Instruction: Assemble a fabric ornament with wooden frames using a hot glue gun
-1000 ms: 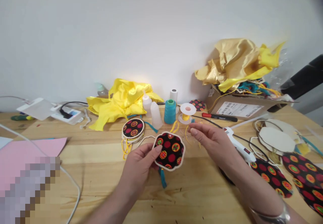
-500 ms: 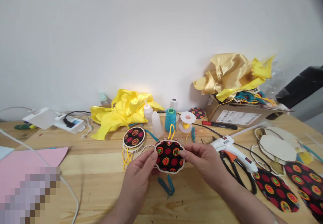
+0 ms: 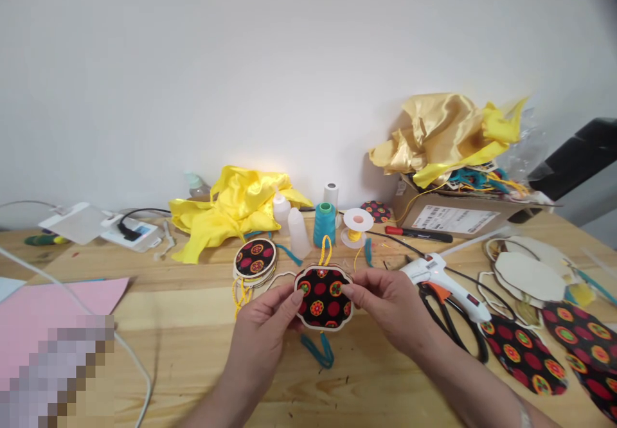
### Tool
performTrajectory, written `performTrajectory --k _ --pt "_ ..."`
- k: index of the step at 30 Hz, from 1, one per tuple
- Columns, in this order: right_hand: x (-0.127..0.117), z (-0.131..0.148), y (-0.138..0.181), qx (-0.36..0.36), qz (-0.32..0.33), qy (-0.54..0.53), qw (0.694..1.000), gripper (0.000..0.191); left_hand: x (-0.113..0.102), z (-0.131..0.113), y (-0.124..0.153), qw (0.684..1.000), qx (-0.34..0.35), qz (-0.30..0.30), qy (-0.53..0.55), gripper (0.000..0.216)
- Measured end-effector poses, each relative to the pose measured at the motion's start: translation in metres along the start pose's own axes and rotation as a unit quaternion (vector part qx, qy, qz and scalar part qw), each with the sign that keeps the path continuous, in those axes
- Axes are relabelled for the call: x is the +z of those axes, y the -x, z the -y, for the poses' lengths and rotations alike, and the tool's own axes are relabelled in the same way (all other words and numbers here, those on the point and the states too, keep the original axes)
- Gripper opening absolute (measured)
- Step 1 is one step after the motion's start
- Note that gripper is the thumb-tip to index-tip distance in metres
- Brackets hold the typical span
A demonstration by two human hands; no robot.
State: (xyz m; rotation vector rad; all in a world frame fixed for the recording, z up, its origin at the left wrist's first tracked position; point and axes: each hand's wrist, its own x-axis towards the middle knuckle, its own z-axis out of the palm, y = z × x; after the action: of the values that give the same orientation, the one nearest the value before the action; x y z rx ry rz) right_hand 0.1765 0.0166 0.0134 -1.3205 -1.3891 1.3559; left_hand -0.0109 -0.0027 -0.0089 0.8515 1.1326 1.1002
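Between my two hands is a scalloped ornament (image 3: 322, 301) with black flowered fabric inside a pale wooden rim. A yellow cord loop (image 3: 326, 250) sticks up from its top, and a teal tassel (image 3: 319, 351) hangs below. My left hand (image 3: 272, 319) pinches the left edge, thumb on the fabric. On the opposite edge my right hand (image 3: 383, 303) grips it the same way. The fingers behind the ornament are mostly hidden. A stack of round fabric-faced ornaments (image 3: 255, 259) with yellow cords lies just beyond my left hand.
A white glue gun (image 3: 450, 286) lies right of my right hand, over black-handled scissors (image 3: 441, 315). Behind stand a teal thread cone (image 3: 324, 225), squeeze bottles (image 3: 299, 235) and a yellow cord spool (image 3: 355, 229). Fabric pieces (image 3: 525, 357) and a cardboard box (image 3: 453, 216) are at the right.
The view has shifted slightly, so the background sits a little higher. Both hands keep the ornament in nearly the same position.
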Motion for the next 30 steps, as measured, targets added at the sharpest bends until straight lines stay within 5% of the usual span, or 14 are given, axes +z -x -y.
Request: performTrajectory --k 12,18,22,30 --pt "-0.006 0.007 -0.002 0.01 -0.025 0.022 0.999 0.029 0.004 -0.001 0.0 0.999 -0.015 0.038 0.027 0.028" --pt "-0.01 0.01 -0.002 -0.01 0.014 0.008 1.0 0.033 0.003 0.0 -0.003 0.999 -0.015 0.032 0.005 0.023" --pt "-0.013 0.011 -0.003 -0.041 -0.025 -0.008 0.999 0.036 0.004 -0.001 -0.001 0.999 -0.02 0.027 0.004 0.023" --pt "-0.011 0.006 -0.005 0.009 -0.068 -0.073 0.995 0.025 0.009 -0.004 0.002 0.999 -0.029 0.027 -0.029 0.022"
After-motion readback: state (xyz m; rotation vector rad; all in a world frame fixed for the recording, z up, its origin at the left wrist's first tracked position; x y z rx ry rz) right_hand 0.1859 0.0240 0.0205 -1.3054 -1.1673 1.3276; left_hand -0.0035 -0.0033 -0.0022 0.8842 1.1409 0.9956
